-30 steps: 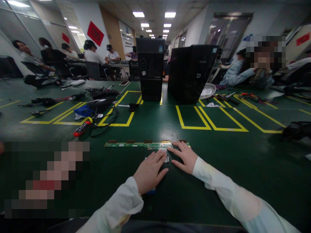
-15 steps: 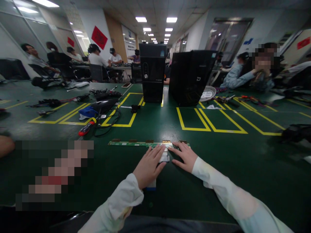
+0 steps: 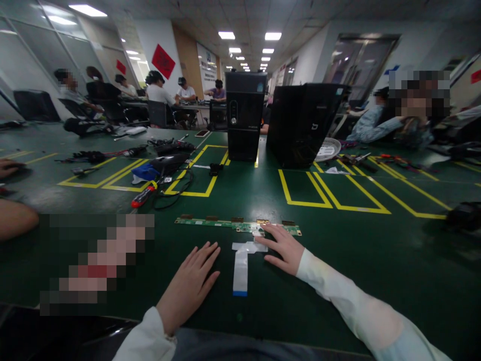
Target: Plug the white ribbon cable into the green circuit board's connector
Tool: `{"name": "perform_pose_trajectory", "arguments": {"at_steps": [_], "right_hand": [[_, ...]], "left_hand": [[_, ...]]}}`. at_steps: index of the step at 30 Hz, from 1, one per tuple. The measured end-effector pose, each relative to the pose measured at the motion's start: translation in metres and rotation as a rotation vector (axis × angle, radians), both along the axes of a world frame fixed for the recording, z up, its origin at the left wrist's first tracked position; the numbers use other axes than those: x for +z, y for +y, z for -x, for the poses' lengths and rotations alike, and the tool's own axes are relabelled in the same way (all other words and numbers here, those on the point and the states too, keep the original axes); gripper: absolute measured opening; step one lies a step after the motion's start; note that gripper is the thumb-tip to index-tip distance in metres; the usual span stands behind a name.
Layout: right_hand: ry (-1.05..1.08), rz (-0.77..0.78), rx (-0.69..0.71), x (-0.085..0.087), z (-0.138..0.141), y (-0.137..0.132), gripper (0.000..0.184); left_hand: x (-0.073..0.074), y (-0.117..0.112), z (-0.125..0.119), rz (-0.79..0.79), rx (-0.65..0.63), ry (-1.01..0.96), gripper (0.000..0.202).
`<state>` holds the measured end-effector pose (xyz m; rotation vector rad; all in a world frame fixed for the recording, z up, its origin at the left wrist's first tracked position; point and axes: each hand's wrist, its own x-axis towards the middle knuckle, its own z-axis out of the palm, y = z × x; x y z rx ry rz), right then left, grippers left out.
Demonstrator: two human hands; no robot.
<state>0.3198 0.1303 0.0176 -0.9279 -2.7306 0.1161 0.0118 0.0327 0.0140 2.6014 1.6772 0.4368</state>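
Note:
A long narrow green circuit board point(image 3: 210, 222) lies across the green table point(image 3: 338, 260) in front of me. A white flat ribbon cable point(image 3: 241, 268) runs from the board's middle toward me, with a blue tip at its near end. My right hand point(image 3: 282, 247) rests flat, fingers spread, on the cable's top end beside the board. My left hand point(image 3: 190, 286) lies open and flat on the table left of the cable, touching nothing else.
Two black computer towers point(image 3: 245, 115) point(image 3: 304, 123) stand at the back. Tools, cables and a red-handled screwdriver point(image 3: 143, 196) lie at the left among yellow tape lines point(image 3: 300, 203). Another person's arm point(image 3: 15, 218) is at far left. Several people sit beyond.
My left hand has pulled back off the ribbon cable toward me and to the left, uncovering the cable. My right hand stays at the board. The view has shifted slightly.

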Motion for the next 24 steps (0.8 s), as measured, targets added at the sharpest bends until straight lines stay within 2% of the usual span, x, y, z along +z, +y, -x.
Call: {"name": "perform_pose_trajectory", "arguments": {"at_steps": [7, 12, 18, 24], "right_hand": [[-0.029, 0.033, -0.001, -0.001, -0.002, -0.002, 0.049], [-0.030, -0.008, -0.066, -0.005, -0.021, -0.014, 0.050], [-0.060, -0.118, -0.204, -0.022, -0.079, -0.039, 0.052], [-0.047, -0.235, -0.596, -0.046, -0.162, -0.063, 0.052]], "left_hand": [[0.004, 0.013, -0.010, -0.008, 0.021, 0.000, 0.044], [0.005, 0.013, -0.012, -0.001, 0.024, -0.014, 0.044], [0.004, 0.011, -0.012, -0.017, 0.029, -0.031, 0.043], [0.004, 0.012, -0.012, -0.005, 0.029, -0.036, 0.044]]}}
